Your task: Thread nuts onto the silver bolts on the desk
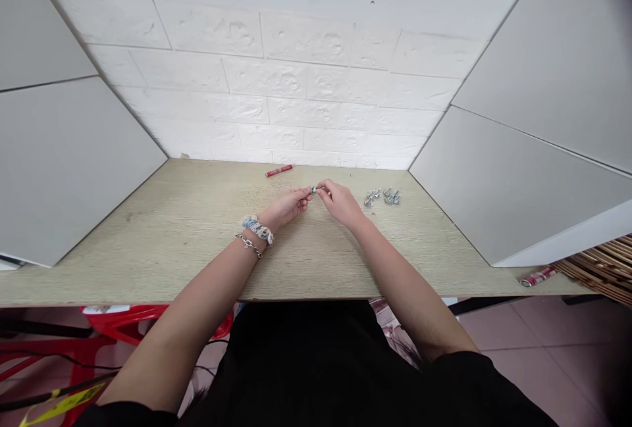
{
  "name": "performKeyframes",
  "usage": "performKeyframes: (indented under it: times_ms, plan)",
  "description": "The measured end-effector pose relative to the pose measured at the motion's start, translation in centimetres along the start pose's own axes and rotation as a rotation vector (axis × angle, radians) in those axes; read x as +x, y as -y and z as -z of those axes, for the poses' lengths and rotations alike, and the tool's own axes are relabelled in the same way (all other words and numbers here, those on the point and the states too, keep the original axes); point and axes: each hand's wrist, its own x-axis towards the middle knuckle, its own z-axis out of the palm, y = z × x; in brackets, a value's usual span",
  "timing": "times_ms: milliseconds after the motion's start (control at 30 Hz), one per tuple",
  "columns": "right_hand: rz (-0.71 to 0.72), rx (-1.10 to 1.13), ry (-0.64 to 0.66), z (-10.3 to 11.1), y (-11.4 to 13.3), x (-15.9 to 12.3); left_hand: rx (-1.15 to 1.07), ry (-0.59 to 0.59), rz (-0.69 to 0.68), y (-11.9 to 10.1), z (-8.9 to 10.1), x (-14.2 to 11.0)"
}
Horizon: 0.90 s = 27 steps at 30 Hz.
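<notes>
While the left hand (292,206) pinches a small silvery metal piece (313,190), I note the right hand's (338,200) fingertips closed at it.

Two hands (289,206) (338,202), one held metal piece (313,190), two bolt clusters (368,202) (390,200), two red tubes (279,170) (538,276)

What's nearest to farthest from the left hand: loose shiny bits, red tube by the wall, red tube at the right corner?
1. Wall-side red tube, beyond the left hand
2. Loose shiny bits, right side
3. Corner red tube, far right
</notes>
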Motion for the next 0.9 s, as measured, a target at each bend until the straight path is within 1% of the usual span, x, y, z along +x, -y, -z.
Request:
performKeyframes:
  times_ms: [133,367,500,600,700,900]
  plan:
    - [-0.023,-0.004,0.005,0.1,0.1,-0.1,0.006,0.001,0.052,-0.2,-0.3,-0.3]
    - [-0.072,-0.050,0.019,-0.1,0.1,0.0,0.021,0.038,0.152,-0.4,-1.0,-1.0]
    - [-0.069,0.018,0.024,-0.2,0.1,0.0,-0.012,0.040,0.193,-0.5,-1.2,-1.1]
    - [-0.077,0.120,0.003,-0.3,0.1,0.0,-0.050,0.040,0.210,-0.5,-1.0,-1.0]
    - [-0.074,0.195,0.014,-0.3,0.0,0.2,-0.076,0.041,0.212,-0.3,-0.7,-0.7]
    - [-0.044,0.219,0.029,-0.3,-0.4,0.3,-0.093,0.050,0.185,0.1,-0.1,-0.1]
